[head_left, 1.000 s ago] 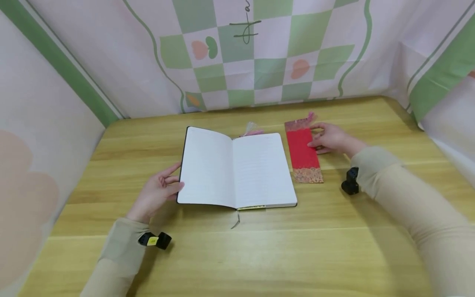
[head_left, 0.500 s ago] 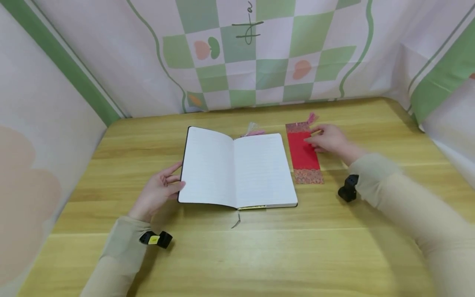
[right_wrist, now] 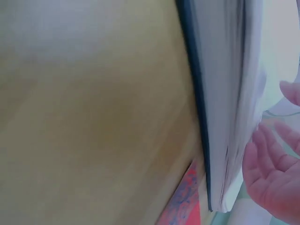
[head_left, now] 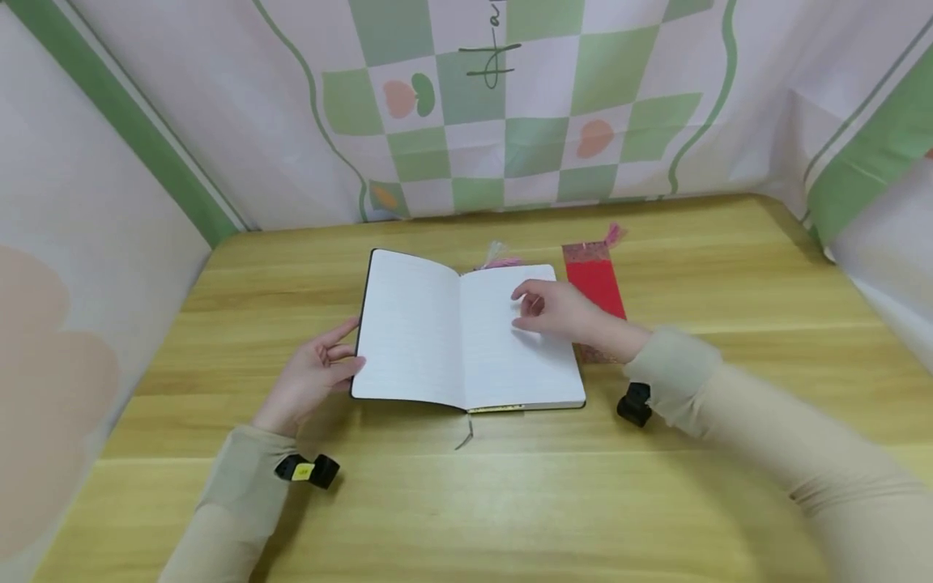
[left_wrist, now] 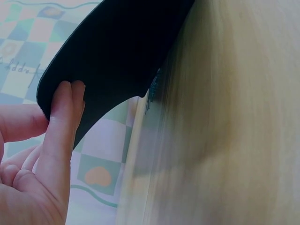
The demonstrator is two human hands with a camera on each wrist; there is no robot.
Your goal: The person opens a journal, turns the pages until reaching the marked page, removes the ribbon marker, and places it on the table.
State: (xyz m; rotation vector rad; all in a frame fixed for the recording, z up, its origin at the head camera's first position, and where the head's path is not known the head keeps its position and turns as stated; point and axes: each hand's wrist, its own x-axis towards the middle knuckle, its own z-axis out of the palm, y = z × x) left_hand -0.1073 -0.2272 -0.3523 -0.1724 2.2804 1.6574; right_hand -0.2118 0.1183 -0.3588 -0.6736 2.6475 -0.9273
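Note:
An open notebook with white pages and a dark cover lies on the table. At its left edge my left hand pinches the raised cover and pages between thumb and fingers. Over the right-hand page hovers my right hand, its fingers loosely bent and nothing between them; the right wrist view shows the palm and parted fingers beside the page block. To the notebook's right lies a red bookmark with patterned ends and a pink tassel, partly hidden by my right wrist.
Pink and white tassels stick out behind the notebook's top edge. A grey ribbon and a yellow strip show at its bottom edge. A patterned curtain hangs behind the wooden table.
My right hand has left the red bookmark and moved left over the right-hand page. The bookmark stays on the table. My left hand keeps its hold on the notebook.

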